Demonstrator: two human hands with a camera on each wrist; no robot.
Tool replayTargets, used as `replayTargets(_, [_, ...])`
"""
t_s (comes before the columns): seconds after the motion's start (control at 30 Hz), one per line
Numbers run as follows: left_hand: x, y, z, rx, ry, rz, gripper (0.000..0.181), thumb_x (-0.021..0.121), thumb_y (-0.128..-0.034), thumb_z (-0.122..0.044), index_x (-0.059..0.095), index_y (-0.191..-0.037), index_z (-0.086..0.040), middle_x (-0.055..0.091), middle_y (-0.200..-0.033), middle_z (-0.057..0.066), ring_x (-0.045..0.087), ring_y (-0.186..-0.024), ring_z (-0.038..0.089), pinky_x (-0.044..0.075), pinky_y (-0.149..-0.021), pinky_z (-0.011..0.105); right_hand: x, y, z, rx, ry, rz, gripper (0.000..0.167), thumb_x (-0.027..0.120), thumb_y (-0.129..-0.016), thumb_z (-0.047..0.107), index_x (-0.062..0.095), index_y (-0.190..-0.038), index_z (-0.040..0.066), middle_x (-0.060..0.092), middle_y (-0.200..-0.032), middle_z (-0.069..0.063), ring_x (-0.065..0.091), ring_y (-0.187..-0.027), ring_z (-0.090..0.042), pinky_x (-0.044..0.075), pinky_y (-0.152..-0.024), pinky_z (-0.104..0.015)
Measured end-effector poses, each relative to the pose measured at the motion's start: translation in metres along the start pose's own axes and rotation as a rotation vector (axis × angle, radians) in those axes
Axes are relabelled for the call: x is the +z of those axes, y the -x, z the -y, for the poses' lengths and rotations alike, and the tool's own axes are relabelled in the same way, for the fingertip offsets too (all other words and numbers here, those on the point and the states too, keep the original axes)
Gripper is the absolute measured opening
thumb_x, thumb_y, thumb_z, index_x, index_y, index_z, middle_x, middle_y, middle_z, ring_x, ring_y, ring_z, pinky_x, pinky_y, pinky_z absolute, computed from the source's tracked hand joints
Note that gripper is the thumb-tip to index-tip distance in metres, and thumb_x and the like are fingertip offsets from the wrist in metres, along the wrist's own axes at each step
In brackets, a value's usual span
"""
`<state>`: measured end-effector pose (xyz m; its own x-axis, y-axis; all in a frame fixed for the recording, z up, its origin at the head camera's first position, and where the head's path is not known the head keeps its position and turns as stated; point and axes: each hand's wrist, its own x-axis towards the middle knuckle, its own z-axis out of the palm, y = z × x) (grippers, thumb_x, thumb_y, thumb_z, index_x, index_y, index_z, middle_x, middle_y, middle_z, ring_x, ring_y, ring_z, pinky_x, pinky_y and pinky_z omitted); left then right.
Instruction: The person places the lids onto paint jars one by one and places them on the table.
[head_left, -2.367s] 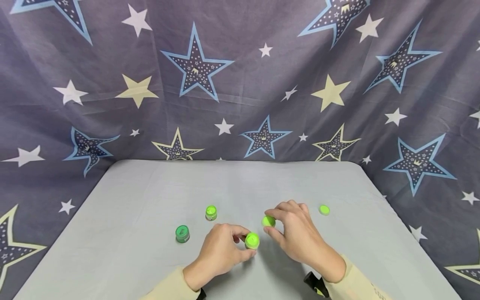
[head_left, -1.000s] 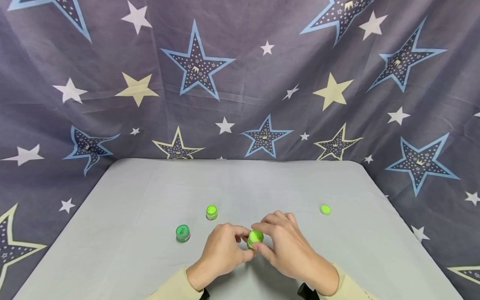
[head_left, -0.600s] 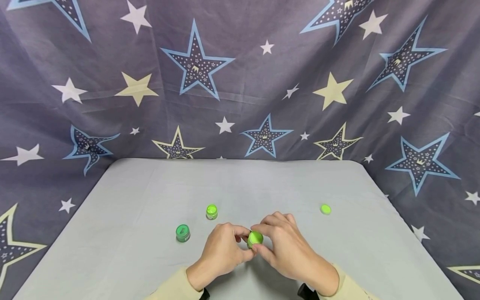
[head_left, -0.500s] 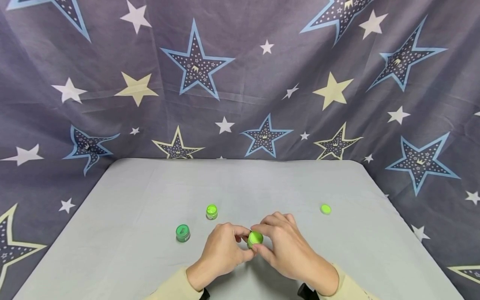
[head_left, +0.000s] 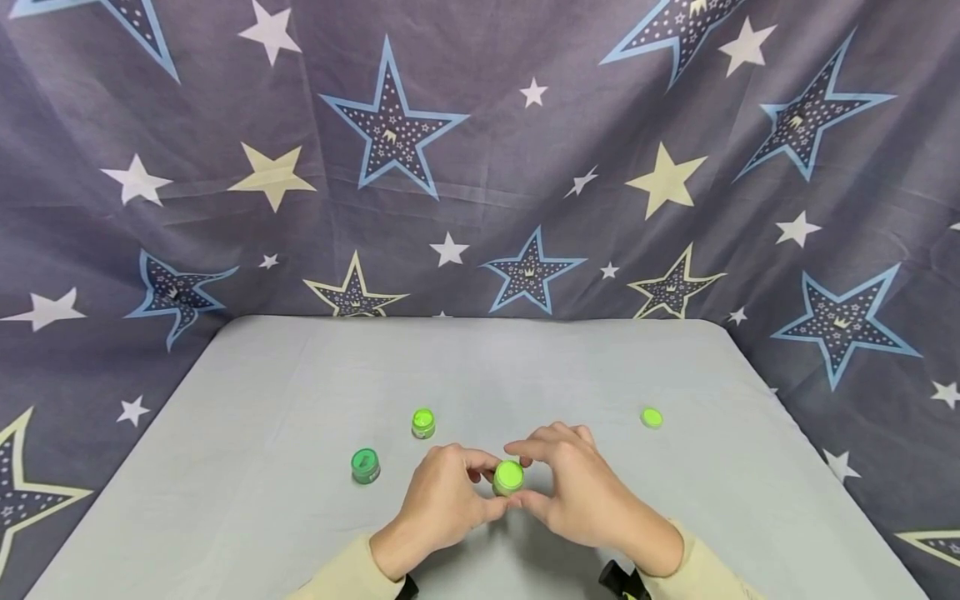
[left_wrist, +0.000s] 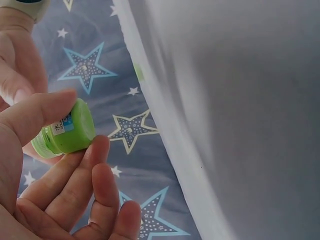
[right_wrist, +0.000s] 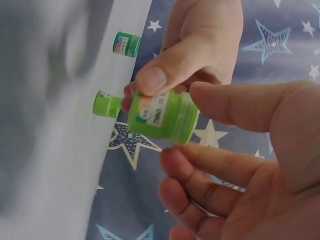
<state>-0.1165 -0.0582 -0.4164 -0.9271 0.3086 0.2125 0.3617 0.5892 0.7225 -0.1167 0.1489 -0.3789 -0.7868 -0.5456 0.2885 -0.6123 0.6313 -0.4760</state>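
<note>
My left hand (head_left: 447, 496) pinches a small light green paint jar (head_left: 508, 478) by its sides, slightly above the table; a printed label shows on the jar body (left_wrist: 70, 131) in the left wrist view. A light green lid (right_wrist: 186, 119) sits on the jar's mouth. Around that lid is my right hand (head_left: 588, 492), thumb at its near edge, index finger lifted a little off its far edge. To the left stand a light green jar (head_left: 423, 424) and a dark green jar (head_left: 365, 467). A loose light green lid (head_left: 651, 417) lies at the right.
A pale grey cloth covers the table (head_left: 300, 375). Behind it hangs a dark curtain (head_left: 487, 158) printed with stars. Dark wrist-worn devices (head_left: 622, 578) show below the sleeves.
My right hand brought the lid from the right onto the jar in my left hand. Since half a second ago its fingers have spread from the lid. My left hand keeps its hold.
</note>
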Motion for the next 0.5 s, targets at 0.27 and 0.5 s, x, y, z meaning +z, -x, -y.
replayTargets(0.27, [-0.002,0.000,-0.001,0.008,0.020,-0.008,0.025,0.096,-0.0709,-0.028,0.083,-0.092,-0.026,0.070,-0.081,-0.020,0.065,-0.081,0.013,0.049,-0.066,0.024,0.001,-0.005,-0.013,0.019,-0.156,0.045,0.041,0.091,-0.076,0.013,0.077,-0.114,0.020,0.067,-0.098,0.024,0.059,-0.097,-0.004,0.037,-0.091,-0.050])
replayTargets(0.5, [-0.002,0.000,0.000,0.006,0.023,-0.013,0.024,0.096,-0.0709,-0.027,0.083,-0.091,-0.027,0.069,-0.081,-0.021,0.063,-0.081,0.010,0.048,-0.066,0.023,0.003,-0.006,-0.014,0.049,-0.189,0.035,0.034,0.092,-0.076,0.015,0.078,-0.104,0.026,0.066,-0.093,0.025,0.059,-0.094,-0.003,0.035,-0.091,-0.042])
